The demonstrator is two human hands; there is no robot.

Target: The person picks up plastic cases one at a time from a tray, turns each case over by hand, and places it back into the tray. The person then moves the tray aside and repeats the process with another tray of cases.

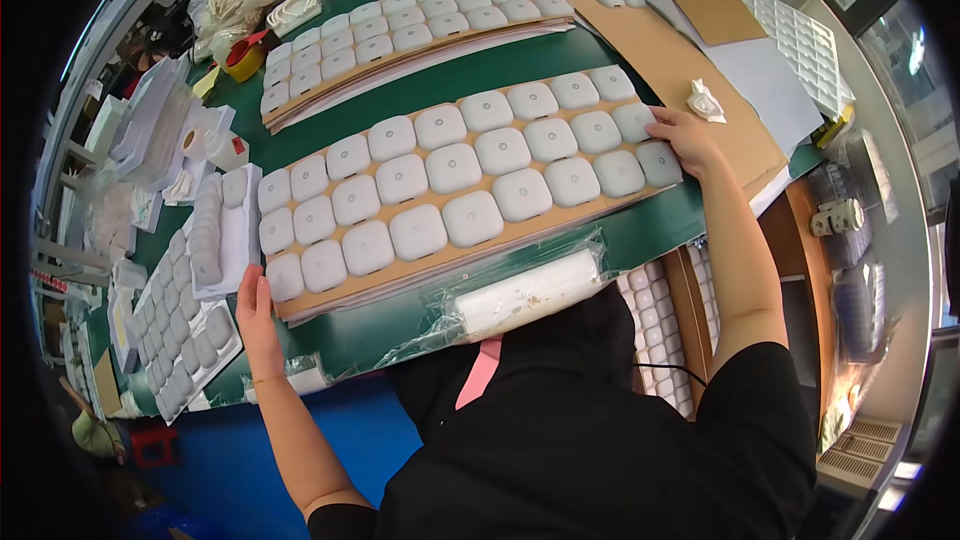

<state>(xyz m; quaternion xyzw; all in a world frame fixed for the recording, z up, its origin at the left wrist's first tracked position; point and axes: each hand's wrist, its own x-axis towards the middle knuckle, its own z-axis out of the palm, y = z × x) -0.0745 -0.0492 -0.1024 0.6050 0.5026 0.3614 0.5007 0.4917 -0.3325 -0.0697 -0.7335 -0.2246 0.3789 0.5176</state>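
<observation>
Rows of white rounded-square plastic casings, each with a small round mark in its middle, lie on a long brown cardboard sheet atop a flat stack. My left hand is at the stack's left end, its fingers stretched out against the edge beside the corner casing. At the right end my right hand has its fingers bent over the sheet's edge, fingertips touching the end casing; its underside is hidden. A second cardboard stack with similar casings lies beyond, parallel to this one.
The green tabletop shows between the stacks. A plastic-wrapped white roll lies at the near edge. On the left are trays of casings and a yellow tape roll. Loose cardboard and crumpled white paper lie right.
</observation>
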